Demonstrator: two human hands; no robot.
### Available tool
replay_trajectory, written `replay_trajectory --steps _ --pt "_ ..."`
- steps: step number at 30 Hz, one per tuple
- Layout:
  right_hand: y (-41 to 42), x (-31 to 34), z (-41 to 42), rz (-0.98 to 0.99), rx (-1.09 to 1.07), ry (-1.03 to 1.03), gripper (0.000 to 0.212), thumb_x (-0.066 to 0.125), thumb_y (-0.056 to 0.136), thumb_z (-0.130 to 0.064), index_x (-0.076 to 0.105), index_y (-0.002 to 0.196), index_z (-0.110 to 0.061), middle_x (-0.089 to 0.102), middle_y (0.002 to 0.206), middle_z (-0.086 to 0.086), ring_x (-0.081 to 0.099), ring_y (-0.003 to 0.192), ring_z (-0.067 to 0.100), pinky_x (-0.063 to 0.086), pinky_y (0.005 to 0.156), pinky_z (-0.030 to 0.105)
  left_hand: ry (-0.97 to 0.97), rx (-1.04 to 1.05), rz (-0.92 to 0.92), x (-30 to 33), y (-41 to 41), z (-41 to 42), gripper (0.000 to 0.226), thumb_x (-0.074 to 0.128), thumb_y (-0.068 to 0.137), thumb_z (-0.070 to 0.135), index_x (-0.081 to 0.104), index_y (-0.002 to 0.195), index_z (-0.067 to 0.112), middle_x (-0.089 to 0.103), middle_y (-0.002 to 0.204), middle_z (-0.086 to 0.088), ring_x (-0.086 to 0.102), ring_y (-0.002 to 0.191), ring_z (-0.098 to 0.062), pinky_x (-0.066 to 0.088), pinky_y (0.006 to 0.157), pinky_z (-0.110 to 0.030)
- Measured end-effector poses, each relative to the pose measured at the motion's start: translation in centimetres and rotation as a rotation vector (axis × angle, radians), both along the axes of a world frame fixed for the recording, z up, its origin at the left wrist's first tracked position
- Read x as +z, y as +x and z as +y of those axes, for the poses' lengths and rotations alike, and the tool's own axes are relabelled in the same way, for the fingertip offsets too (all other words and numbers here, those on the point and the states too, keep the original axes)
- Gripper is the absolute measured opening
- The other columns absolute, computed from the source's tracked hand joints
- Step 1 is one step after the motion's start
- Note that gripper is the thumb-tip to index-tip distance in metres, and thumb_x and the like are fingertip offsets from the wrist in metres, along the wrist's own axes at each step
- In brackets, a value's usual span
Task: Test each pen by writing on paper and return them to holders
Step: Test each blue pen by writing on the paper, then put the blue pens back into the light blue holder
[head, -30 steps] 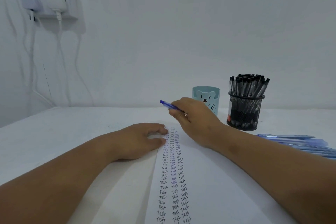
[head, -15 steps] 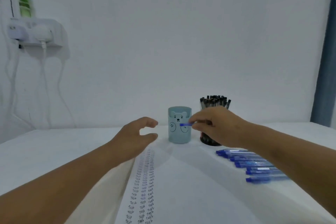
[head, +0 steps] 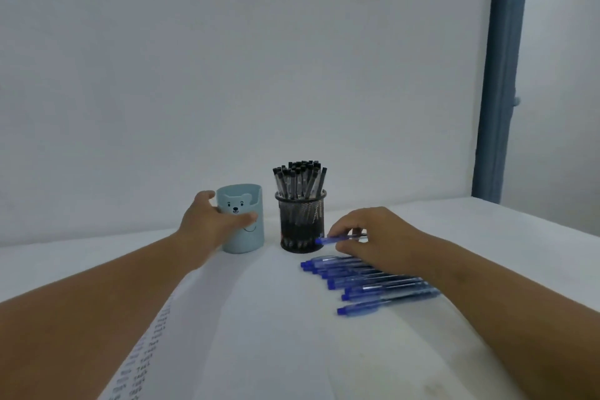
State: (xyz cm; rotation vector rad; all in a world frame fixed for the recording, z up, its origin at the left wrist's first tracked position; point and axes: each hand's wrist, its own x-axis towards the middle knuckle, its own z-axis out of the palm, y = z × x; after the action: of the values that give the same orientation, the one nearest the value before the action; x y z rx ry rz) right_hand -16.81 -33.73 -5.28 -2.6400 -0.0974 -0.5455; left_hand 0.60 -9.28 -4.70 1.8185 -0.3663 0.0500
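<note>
**Left Hand on the Bear Cup, Right Hand Pinching a Blue Pen**

The left hand [head: 212,222] was wrapped around the pale blue bear cup [head: 242,219], thumb across the front of it and fingers curled behind its far side, gripping the cup where it stood on the white table [head: 487,237]. Just at the cup's 3 o'clock, close but apart, stood the black mesh holder [head: 302,224], packed with upright black-capped pens [head: 300,180].

The right hand [head: 373,237] sat at the mesh holder's 3 o'clock, its fingers curled and pinching a blue pen [head: 337,239]. That pen lay roughly level, its blue tip pointing toward 9 o'clock and reaching the holder's lower wall; whether it touched the mesh could not be told from this angle.

Directly at the right hand's 6 o'clock, a row of blue pens [head: 373,286] lay side by side on the table, tips toward 9 o'clock, the nearest of them a little apart from the rest. Some barrels ran under the right wrist.

From the cup's 6 o'clock down toward the frame's 7 o'clock corner stretched the paper [head: 259,318], with columns of small handwritten words [head: 146,360] along its left edge, too blurred to read. A blue-grey curtain [head: 503,75] hung at the frame's 2 o'clock.
</note>
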Motion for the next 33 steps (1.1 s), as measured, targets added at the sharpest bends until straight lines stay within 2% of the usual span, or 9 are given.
replay_trajectory --steps 3,6,8,13,15,20,25,29,33 --pt "0.1 -0.1 -0.8 0.053 -0.013 0.001 0.013 0.067 0.095 -0.024 0.073 0.1 -0.034 0.07 0.104 -0.018 0.061 0.1 0.004 0.049 0.092 0.026 -0.075 0.088 -0.133 0.1 -0.7 -0.3 0.085 0.096 0.062 0.026 0.053 0.134 0.015 0.064 0.12 -0.003 0.065 0.105 -0.023 0.056 0.089 -0.041" --pt "0.1 -0.3 -1.0 0.092 -0.004 -0.025 0.013 0.066 0.096 -0.027 0.074 0.104 -0.034 0.069 0.104 -0.02 0.062 0.098 0.003 0.049 0.092 0.026 -0.119 0.169 -0.486 0.5 -3.0 -0.3 0.081 0.092 0.069 0.025 0.045 0.133 0.016 0.052 0.123 -0.002 0.058 0.099 -0.015 0.053 0.074 -0.02" --pt "-0.1 -0.2 -0.9 0.127 -0.004 -0.006 0.014 0.064 0.097 -0.035 0.074 0.107 -0.034 0.069 0.106 -0.02 0.063 0.098 0.004 0.05 0.094 0.028 -0.077 0.08 -0.714 0.2 -5.1 -0.4 0.081 0.093 0.067 0.023 0.043 0.13 0.018 0.047 0.123 0.001 0.054 0.097 -0.004 0.048 0.067 -0.009" --pt "-0.8 -0.1 0.4 0.293 -0.029 -0.072 0.043 0.061 0.089 -0.064 0.067 0.121 -0.036 0.062 0.12 -0.015 0.058 0.111 0.009 0.045 0.1 0.032 0.182 -0.084 -1.003 -1.7 -8.4 -0.4 0.079 0.083 0.057 0.041 0.046 0.126 0.03 0.048 0.119 0.009 0.055 0.103 -0.01 0.049 0.085 -0.045" --pt "-0.8 -0.2 0.7 0.299 -0.03 -0.067 0.042 0.064 0.088 -0.062 0.067 0.119 -0.033 0.063 0.115 -0.012 0.059 0.105 0.01 0.047 0.096 0.031 0.332 -0.097 -1.081 -2.0 -8.6 -0.3 0.079 0.074 0.057 0.05 0.047 0.129 0.03 0.047 0.12 0.009 0.054 0.105 -0.012 0.042 0.087 -0.042" --pt "-0.6 -0.1 1.2 0.295 -0.011 -0.079 0.034 0.068 0.091 -0.051 0.067 0.1 -0.018 0.067 0.092 0.006 0.054 0.074 0.012 0.045 0.072 0.031 0.363 -0.099 -1.077 -2.3 -9.1 -0.1 0.081 0.07 0.058 0.054 0.048 0.132 0.03 0.045 0.121 0.012 0.052 0.105 -0.009 0.033 0.088 -0.035" --pt "-0.4 0.2 2.0 0.259 -0.004 -0.103 0.015 0.068 0.093 -0.04 0.055 0.09 -0.032 0.057 0.084 -0.011 0.05 0.073 0.006 0.039 0.067 0.024 0.28 -0.04 -1.038 -2.3 -9.1 0.3 0.079 0.075 0.06 0.051 0.045 0.13 0.029 0.045 0.121 0.014 0.05 0.106 -0.007 0.032 0.09 -0.033" --pt "0.3 0.0 2.3 0.239 -0.033 -0.156 0.015 0.067 0.094 -0.031 0.056 0.088 -0.023 0.057 0.08 -0.006 0.05 0.072 0.013 0.041 0.069 0.03 0.214 0.0 -0.959 -2.5 -8.9 0.5 0.08 0.077 0.059 0.051 0.043 0.13 0.032 0.043 0.12 0.016 0.051 0.106 -0.005 0.033 0.092 -0.035" --pt "0.2 0.1 2.6 0.246 -0.026 -0.148 0.021 0.066 0.095 -0.026 0.056 0.078 -0.032 0.057 0.073 -0.012 0.05 0.064 0.002 0.039 0.063 0.019 0.164 0.036 -0.906 -2.7 -8.6 0.5 0.079 0.077 0.06 0.05 0.042 0.128 0.033 0.042 0.119 0.016 0.049 0.102 -0.003 0.031 0.092 -0.033"
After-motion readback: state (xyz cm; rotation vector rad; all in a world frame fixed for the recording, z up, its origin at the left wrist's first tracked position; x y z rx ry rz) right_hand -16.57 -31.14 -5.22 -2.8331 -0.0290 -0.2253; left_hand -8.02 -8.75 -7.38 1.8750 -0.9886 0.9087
